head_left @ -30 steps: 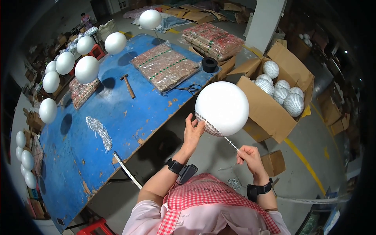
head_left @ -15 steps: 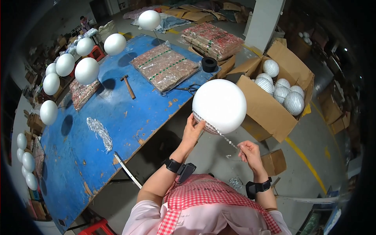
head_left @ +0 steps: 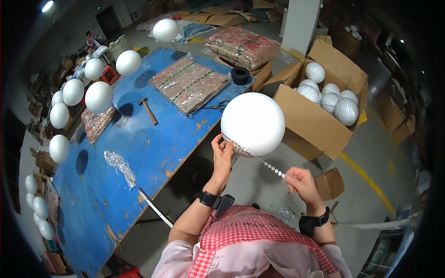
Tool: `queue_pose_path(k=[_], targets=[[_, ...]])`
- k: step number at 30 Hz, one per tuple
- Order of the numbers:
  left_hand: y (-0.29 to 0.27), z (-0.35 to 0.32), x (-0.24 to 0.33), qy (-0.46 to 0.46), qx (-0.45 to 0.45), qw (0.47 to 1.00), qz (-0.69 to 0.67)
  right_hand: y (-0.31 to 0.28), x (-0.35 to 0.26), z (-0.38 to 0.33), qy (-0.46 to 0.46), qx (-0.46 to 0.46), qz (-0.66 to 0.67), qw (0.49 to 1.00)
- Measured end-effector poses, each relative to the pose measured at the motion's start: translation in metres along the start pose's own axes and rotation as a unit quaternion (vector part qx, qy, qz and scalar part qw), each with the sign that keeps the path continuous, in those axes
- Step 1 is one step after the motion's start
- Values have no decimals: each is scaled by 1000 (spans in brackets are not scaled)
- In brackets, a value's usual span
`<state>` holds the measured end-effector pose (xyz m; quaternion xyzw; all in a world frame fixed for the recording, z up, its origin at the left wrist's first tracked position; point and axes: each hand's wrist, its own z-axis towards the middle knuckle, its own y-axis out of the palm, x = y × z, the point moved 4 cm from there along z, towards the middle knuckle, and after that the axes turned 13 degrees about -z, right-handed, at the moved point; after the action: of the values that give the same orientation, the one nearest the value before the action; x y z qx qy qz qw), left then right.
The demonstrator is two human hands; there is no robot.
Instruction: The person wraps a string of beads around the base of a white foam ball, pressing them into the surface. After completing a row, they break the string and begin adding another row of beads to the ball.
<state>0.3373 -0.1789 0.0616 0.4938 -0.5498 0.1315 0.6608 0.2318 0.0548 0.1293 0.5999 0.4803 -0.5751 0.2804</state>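
Note:
A large white ball [head_left: 254,121] is in front of me, its lower part wrapped with rows of silver sequin trim. My left hand [head_left: 223,155] is against the ball's lower left side, thumb and fingers pressed on the wrapped rows. From the underside of the ball a strand of silver sequin trim [head_left: 272,167] runs taut down to the right. Its other end is pinched in my right hand [head_left: 299,180], which is closed and apart from the ball. A loose tail of the strand hangs below that hand.
On the blue table [head_left: 106,185] lie a hammer [head_left: 149,111], a silver strand bundle [head_left: 120,167], a plastic-wrapped pack [head_left: 187,84] and a black tape roll [head_left: 240,75]. Several white balls [head_left: 98,97] stand along its far side. A carton [head_left: 308,125] at right holds silver-covered balls.
My right hand has moved slightly right and down, drawing the strand straighter. The view has shifted a little; my left hand keeps its hold on the ball.

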Motion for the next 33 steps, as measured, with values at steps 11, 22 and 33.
queue_pose_path(k=[11,22,33], targets=[[-2,-3,10,42,2,997,63,-23,62,40,24,118,-80,989],[25,-19,19,22,-49,991,119,28,30,71,-13,-204,12,979],[22,-17,6,55,-64,990,116,13,-4,50,-129,37,-100,986]])
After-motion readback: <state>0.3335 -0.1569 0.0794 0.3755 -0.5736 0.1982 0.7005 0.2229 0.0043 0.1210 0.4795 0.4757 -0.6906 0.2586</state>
